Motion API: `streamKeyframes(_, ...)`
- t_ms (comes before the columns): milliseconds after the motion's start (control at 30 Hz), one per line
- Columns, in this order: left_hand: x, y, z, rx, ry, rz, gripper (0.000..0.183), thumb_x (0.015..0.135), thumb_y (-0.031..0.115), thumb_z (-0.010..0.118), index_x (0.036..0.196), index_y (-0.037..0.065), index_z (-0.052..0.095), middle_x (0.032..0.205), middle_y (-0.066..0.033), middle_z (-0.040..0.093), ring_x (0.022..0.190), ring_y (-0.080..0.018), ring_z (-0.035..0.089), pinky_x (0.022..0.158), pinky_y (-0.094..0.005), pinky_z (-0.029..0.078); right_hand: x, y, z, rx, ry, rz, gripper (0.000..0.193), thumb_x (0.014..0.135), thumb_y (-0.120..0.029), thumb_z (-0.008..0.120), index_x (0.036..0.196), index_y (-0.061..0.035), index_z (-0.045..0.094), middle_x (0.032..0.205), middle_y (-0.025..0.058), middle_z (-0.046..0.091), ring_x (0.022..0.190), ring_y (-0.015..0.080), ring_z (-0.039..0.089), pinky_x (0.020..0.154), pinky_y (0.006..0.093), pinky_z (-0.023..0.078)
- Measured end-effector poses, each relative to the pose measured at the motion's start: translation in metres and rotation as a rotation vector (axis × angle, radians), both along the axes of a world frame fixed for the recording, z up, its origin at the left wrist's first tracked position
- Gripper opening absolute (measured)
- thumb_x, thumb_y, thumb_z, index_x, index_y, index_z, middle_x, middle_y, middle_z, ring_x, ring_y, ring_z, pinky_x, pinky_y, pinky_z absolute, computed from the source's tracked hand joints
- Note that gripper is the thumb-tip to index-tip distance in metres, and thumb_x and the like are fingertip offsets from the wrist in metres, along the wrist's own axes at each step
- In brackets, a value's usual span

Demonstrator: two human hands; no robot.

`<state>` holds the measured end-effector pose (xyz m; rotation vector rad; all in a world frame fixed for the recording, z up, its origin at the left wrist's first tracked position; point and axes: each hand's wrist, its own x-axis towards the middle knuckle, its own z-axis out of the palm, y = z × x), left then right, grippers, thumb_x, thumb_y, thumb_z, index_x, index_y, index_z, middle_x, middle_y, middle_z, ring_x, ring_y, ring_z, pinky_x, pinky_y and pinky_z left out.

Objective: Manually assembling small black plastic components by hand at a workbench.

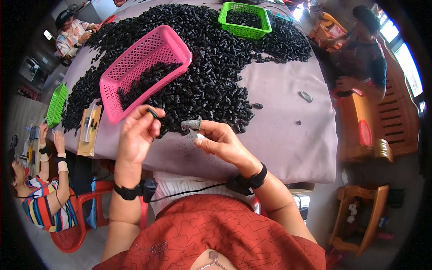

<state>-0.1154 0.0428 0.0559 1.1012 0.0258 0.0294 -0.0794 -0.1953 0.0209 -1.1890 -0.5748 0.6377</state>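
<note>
Pinched between the thumb and fingers of my left hand (pixel 140 135) is a small black cylindrical piece (pixel 153 113). My right hand (pixel 222 140) is closed close beside it, its index fingertip wrapped in a grey finger cover (pixel 191 124). Something small and pale shows between the right thumb and fingers; I cannot tell whether it is a blade or a wrap. Just beyond both hands spreads a large pile of black cylindrical pieces (pixel 211 85). Dark crumbs are scattered on the cloth under my right hand.
A pink basket (pixel 110 92) partly filled with black pieces leans on the pile. A green basket (pixel 246 32) stands at the far side, another green basket (pixel 56 105) at left. A cardboard piece (pixel 90 130) lies on the pale tablecloth (pixel 288 135). Several people sit around the table.
</note>
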Motion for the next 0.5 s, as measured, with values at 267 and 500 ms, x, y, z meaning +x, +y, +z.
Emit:
streamKeyframes(267,0.068,0.074,0.022,0.287,-0.07,0.187,0.02,0.092,0.012,0.06,0.111,0.005,0.058,0.1,-0.008,0.066,0.075,-0.0077,0.059,0.062,-0.0182,0.048,-0.002,0.003,-0.004,-0.04,-0.03,0.002,0.037,0.092,-0.021,0.062,0.125,-0.0046,0.057,0.079,-0.0072,0.052,0.067,0.0021,0.044,0.059,0.0191,0.037)
streamKeyframes(500,0.047,0.062,0.022,0.541,-0.114,0.375,0.036,0.092,0.012,0.06,0.126,0.002,0.055,0.113,-0.0077,0.066,0.082,-0.0066,0.062,0.065,-0.0161,0.047,-0.001,0.005,-0.005,-0.04,0.043,-0.052,0.029,0.092,-0.014,0.061,0.118,-0.0018,0.06,0.086,-0.0079,0.054,0.075,0.001,0.045,0.062,0.0186,0.038)
